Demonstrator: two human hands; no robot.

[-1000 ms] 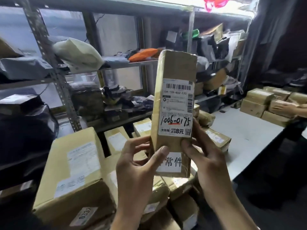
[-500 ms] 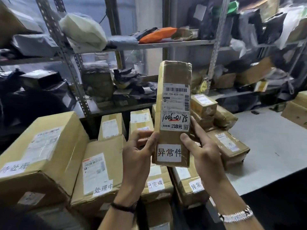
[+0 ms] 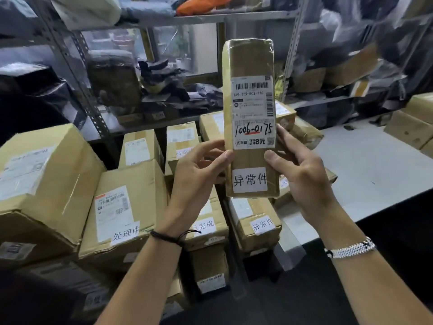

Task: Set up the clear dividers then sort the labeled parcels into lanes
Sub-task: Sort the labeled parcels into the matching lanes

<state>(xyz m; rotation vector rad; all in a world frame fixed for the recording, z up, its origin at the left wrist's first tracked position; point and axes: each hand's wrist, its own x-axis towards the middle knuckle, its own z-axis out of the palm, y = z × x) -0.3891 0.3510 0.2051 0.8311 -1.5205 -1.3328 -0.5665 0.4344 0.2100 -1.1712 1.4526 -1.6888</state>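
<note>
I hold a tall narrow brown parcel [image 3: 249, 62] upright in front of me. It bears a white shipping label with handwritten "1006-0175" and a lower sticker reading 异常件. My left hand [image 3: 199, 174] grips its left edge, thumb on the front and fingers behind. My right hand [image 3: 297, 170] grips the right edge the same way. Below them lie more labeled parcels: one tagged 处理中 [image 3: 121, 212], one tagged 已完成 [image 3: 208, 228], one tagged 异常件 [image 3: 255, 221]. No clear divider can be made out for certain.
A big carton [image 3: 44, 179] sits at the left. A white table [image 3: 375, 170] stretches to the right, with brown boxes [image 3: 410, 127] at its far end. Metal shelves [image 3: 70, 73] behind are crammed with bags and packages.
The view has tilted downward, so the parcel stack and my wrists show more. The parcel stays upright in both hands, held slightly lower over the boxes.
</note>
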